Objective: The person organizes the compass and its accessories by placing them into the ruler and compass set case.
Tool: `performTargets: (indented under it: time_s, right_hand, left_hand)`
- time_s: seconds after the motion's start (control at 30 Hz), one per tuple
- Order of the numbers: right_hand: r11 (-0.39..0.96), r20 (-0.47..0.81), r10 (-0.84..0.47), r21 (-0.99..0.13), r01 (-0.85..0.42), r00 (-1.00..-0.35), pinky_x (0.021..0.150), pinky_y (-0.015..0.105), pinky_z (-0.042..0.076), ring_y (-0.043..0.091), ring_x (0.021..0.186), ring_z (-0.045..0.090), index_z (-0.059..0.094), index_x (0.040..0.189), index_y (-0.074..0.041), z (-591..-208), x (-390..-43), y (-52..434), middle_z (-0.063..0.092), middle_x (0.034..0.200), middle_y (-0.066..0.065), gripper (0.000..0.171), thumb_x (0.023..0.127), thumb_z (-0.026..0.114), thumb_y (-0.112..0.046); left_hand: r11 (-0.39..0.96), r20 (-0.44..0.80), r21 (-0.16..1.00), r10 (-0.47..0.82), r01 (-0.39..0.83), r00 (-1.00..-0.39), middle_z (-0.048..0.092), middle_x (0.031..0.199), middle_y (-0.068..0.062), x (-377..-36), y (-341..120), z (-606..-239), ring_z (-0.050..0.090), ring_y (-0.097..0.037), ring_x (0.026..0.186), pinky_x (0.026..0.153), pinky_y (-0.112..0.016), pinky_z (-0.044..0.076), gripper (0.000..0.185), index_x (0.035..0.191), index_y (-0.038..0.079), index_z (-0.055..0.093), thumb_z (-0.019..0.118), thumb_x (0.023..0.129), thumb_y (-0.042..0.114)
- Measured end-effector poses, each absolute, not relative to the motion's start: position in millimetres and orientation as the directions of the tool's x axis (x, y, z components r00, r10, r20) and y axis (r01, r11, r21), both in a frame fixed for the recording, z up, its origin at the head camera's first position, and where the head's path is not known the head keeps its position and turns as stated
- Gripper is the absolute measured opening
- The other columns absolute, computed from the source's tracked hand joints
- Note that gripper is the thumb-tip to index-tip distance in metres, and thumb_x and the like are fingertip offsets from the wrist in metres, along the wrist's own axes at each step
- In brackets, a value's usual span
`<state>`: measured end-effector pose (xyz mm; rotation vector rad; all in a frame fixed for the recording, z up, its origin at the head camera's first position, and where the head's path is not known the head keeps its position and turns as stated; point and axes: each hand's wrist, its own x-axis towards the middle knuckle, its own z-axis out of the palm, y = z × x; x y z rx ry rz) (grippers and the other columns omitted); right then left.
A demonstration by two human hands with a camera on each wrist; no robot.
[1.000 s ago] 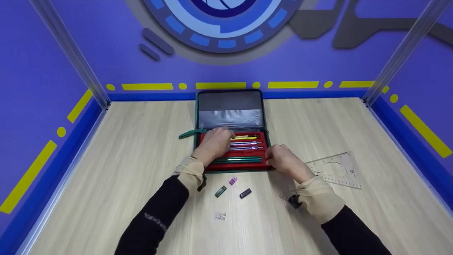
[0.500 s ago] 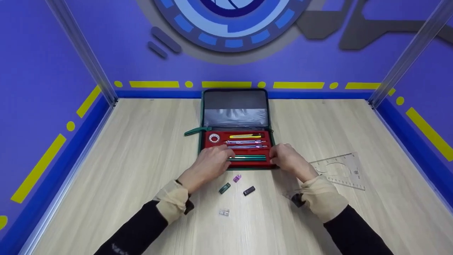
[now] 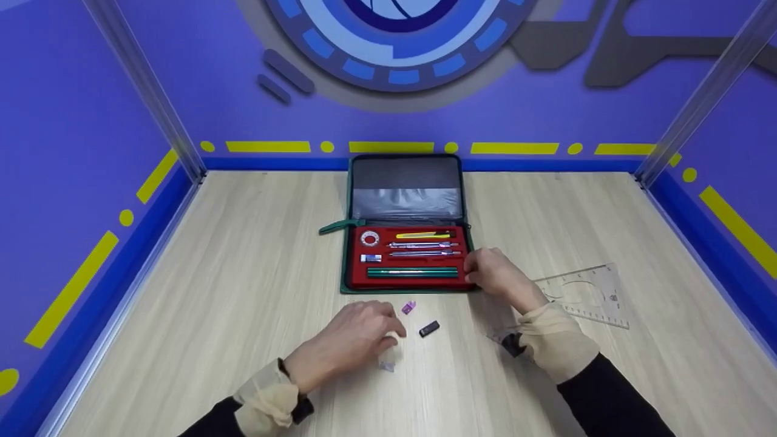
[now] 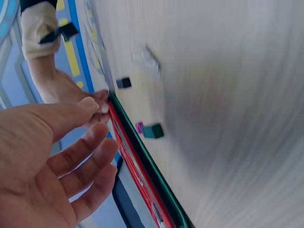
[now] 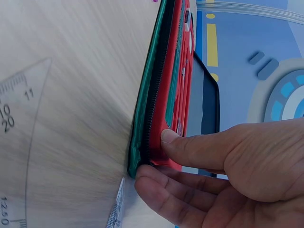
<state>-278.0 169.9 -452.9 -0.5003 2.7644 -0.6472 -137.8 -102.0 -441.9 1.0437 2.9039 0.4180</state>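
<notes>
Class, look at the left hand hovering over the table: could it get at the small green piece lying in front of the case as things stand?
Probably yes. The left hand hangs open above the green piece, with nothing between them; the right hand stays at the case.

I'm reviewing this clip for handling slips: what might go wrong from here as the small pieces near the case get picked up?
The left hand hovers over several tiny loose pieces lying close together: a clear piece, a purple piece and a black piece. Reaching for one may knock another away. The right hand pinches only one corner of the open case, so a push could pivot it. The transparent ruler is easy to miss.
</notes>
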Motion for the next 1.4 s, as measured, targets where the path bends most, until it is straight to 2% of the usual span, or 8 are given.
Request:
performTargets:
  time_s: [0.23, 0.57, 0.77, 0.97, 1.23, 1.4]
  right_hand:
    - [0.844, -0.18, -0.373, -0.474, -0.252, -0.91, 0.064, 0.032, 0.047, 0.021, 0.075, 0.055, 0.07, 0.088, -0.002, -455.5, -276.2, 169.6, 0.066, 0.083, 0.007, 0.007, 0.091, 0.071, 0.004]
    - [0.843, -0.163, -0.381, -0.466, -0.269, -0.91, 0.067, 0.033, 0.048, 0.022, 0.076, 0.056, 0.07, 0.087, -0.001, -455.3, -276.6, 169.5, 0.066, 0.083, 0.007, 0.007, 0.091, 0.071, 0.004]
    - [0.834, -0.149, -0.393, -0.474, -0.283, -0.907, 0.069, 0.035, 0.049, 0.022, 0.076, 0.056, 0.07, 0.086, -0.002, -456.1, -276.3, 169.8, 0.066, 0.081, 0.006, 0.007, 0.091, 0.071, 0.004]
    - [0.828, -0.145, -0.394, -0.484, -0.283, -0.908, 0.069, 0.034, 0.048, 0.022, 0.075, 0.055, 0.069, 0.085, -0.002, -454.9, -276.5, 172.1, 0.064, 0.079, 0.005, 0.009, 0.09, 0.071, 0.006]
    - [0.835, -0.161, -0.387, -0.479, -0.271, -0.908, 0.067, 0.033, 0.047, 0.021, 0.075, 0.054, 0.069, 0.086, -0.002, -455.0, -276.9, 170.9, 0.064, 0.081, 0.006, 0.009, 0.09, 0.071, 0.005]
    - [0.839, -0.177, -0.379, -0.48, -0.257, -0.908, 0.066, 0.033, 0.048, 0.022, 0.076, 0.055, 0.069, 0.088, -0.002, -453.6, -277.7, 169.8, 0.064, 0.084, 0.008, 0.007, 0.092, 0.07, 0.004]
  left_hand:
    - [0.732, -0.004, 0.271, 0.65, 0.625, -0.76, 0.071, 0.101, 0.004, -114.9, -102.3, -453.4, 0.06, -0.009, 0.091, 0.083, -0.026, 0.054, 0.016, 0.108, 0.021, 0.082, 0.079, 0.093, 0.019]
    - [0.749, 0.014, 0.156, 0.65, 0.644, -0.76, 0.066, 0.1, 0.001, -99.9, -100.7, -468.8, 0.061, -0.011, 0.09, 0.075, -0.027, 0.052, 0.014, 0.107, 0.022, 0.079, 0.077, 0.094, 0.02]
    - [0.756, 0.028, 0.187, 0.634, 0.627, -0.773, 0.065, 0.091, 0.002, -99.8, -100.1, -473.6, 0.059, -0.007, 0.083, 0.072, -0.025, 0.053, 0.01, 0.1, 0.018, 0.079, 0.073, 0.096, 0.011]
    - [0.764, 0.013, 0.224, 0.619, 0.605, -0.785, 0.065, 0.092, 0.001, -100.4, -97.9, -474.8, 0.056, -0.005, 0.083, 0.074, -0.022, 0.053, 0.014, 0.103, 0.015, 0.078, 0.069, 0.098, 0.006]
    - [0.778, 0.068, 0.193, 0.597, 0.598, -0.799, 0.066, 0.091, -0.001, -105.3, -97.0, -468.7, 0.062, -0.008, 0.084, 0.073, -0.024, 0.055, 0.01, 0.102, 0.013, 0.077, 0.072, 0.096, 0.006]
    - [0.778, 0.137, 0.313, 0.53, 0.544, -0.837, 0.066, 0.099, -0.001, -115.0, -95.4, -456.2, 0.063, -0.009, 0.091, 0.082, -0.024, 0.056, 0.014, 0.108, 0.01, 0.075, 0.074, 0.095, 0.005]
